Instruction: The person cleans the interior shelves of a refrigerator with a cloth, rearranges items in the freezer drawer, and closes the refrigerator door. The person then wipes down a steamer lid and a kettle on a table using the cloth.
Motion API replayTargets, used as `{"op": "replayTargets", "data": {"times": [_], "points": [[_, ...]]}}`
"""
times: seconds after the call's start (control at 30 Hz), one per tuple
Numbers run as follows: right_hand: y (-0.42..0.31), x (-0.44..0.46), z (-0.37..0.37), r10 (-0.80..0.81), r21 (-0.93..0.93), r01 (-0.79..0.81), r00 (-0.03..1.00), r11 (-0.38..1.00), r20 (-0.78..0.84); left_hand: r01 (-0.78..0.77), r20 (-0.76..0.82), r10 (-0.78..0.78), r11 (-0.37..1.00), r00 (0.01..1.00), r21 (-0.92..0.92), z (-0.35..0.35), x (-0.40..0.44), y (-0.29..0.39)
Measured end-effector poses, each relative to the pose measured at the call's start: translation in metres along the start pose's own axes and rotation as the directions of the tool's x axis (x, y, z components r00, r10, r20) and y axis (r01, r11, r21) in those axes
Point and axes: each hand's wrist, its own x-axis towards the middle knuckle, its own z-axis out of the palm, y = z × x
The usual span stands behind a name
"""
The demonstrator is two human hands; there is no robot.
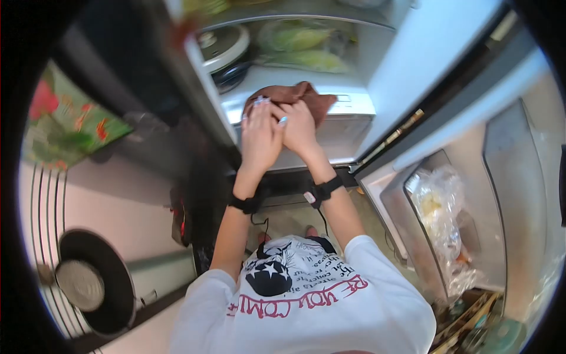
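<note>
A brown cloth (312, 101) lies bunched over the front edge of a white fridge compartment. My left hand (262, 135) rests on its left part, the fingers stretched out and flat. Right beside it, touching it, my right hand (299, 128) closes on the middle of the cloth with bent fingers. Some fingertips overlap where the two hands meet, so part of the grip is hidden. Below the cloth is the clear front of a drawer (345, 133). Black bands circle both wrists.
Bagged green vegetables (303, 44) and a round lidded pot (224, 47) stand on the shelf behind. The open fridge door (383, 206) at right holds a bin with plastic-wrapped food (436, 206). A black pan (97, 283) lies on the left counter.
</note>
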Motion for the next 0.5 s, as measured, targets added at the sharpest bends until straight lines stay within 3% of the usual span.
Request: {"op": "replayTargets", "data": {"times": [0.07,0.2,0.27,0.33,0.4,0.47,0.5], "points": [[0.018,0.010,-0.008,-0.163,0.140,0.145,0.978,0.979,0.129,-0.048,0.017,0.047,0.997,0.999,0.060,0.003,0.003,-0.002],[0.042,0.013,-0.013,-0.084,0.051,0.077,0.984,0.996,0.155,-0.083,0.068,0.081,0.996,0.994,0.031,0.018,0.031,-0.004],[0.050,0.007,-0.018,0.017,-0.079,-0.012,0.998,0.997,0.060,-0.157,0.109,0.143,0.977,0.984,0.141,0.033,0.039,0.001],[0.058,-0.003,-0.029,0.075,-0.082,-0.070,0.995,0.994,0.063,-0.182,0.069,0.174,0.974,0.982,0.134,0.048,0.042,0.020],[0.068,-0.019,-0.031,0.101,-0.092,-0.110,0.990,0.990,-0.095,-0.239,0.027,0.237,0.966,0.971,0.103,0.060,0.042,0.035],[0.073,-0.021,-0.049,0.173,-0.136,-0.173,0.985,0.975,-0.014,-0.239,0.007,0.239,0.967,0.971,0.095,0.073,0.045,0.048],[0.086,-0.027,-0.047,0.139,-0.118,-0.145,0.989,0.982,-0.057,-0.261,-0.009,0.263,0.962,0.965,0.081,0.078,0.047,0.055]]}}
